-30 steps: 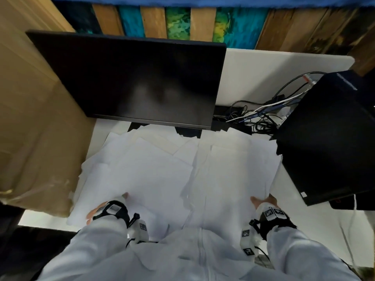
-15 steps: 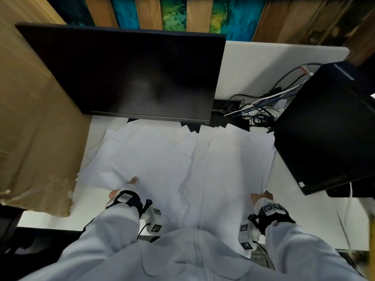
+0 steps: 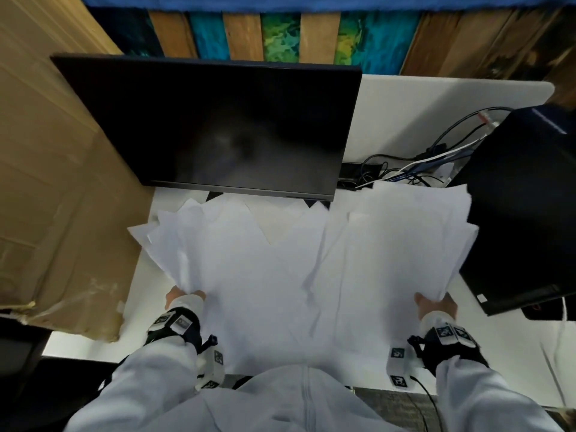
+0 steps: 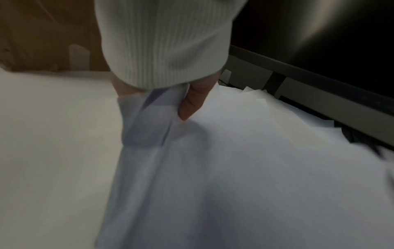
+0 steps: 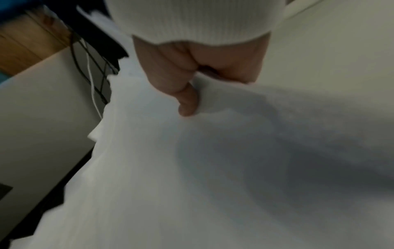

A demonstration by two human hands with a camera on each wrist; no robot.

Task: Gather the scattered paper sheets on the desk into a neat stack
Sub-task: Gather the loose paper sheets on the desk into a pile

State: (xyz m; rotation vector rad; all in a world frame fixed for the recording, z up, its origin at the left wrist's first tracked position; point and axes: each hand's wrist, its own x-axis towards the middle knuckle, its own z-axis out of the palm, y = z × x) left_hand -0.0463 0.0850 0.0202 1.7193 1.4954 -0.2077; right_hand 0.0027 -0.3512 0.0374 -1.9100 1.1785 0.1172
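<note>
Several white paper sheets (image 3: 280,269) lie fanned and overlapping across the white desk (image 3: 93,341), from the monitor's foot to the near edge. My left hand (image 3: 184,297) grips the left edge of the sheets (image 4: 213,160), thumb (image 4: 192,102) on top and the other fingers hidden underneath. At the right side my right hand (image 3: 434,302) pinches the sheets' near right corner (image 5: 213,151), its thumb (image 5: 187,101) pressing down on the top one. The gripped edges are lifted and bent.
A black monitor (image 3: 218,126) stands at the back, a second black screen (image 3: 523,213) on the right. Tangled cables (image 3: 414,169) sit between them. Brown cardboard (image 3: 56,198) lines the left side. Bare desk shows left of the sheets.
My left hand has pushed the left sheets inward to the right and now grips their edge. The pile is narrower. My right hand keeps its hold at the right corner.
</note>
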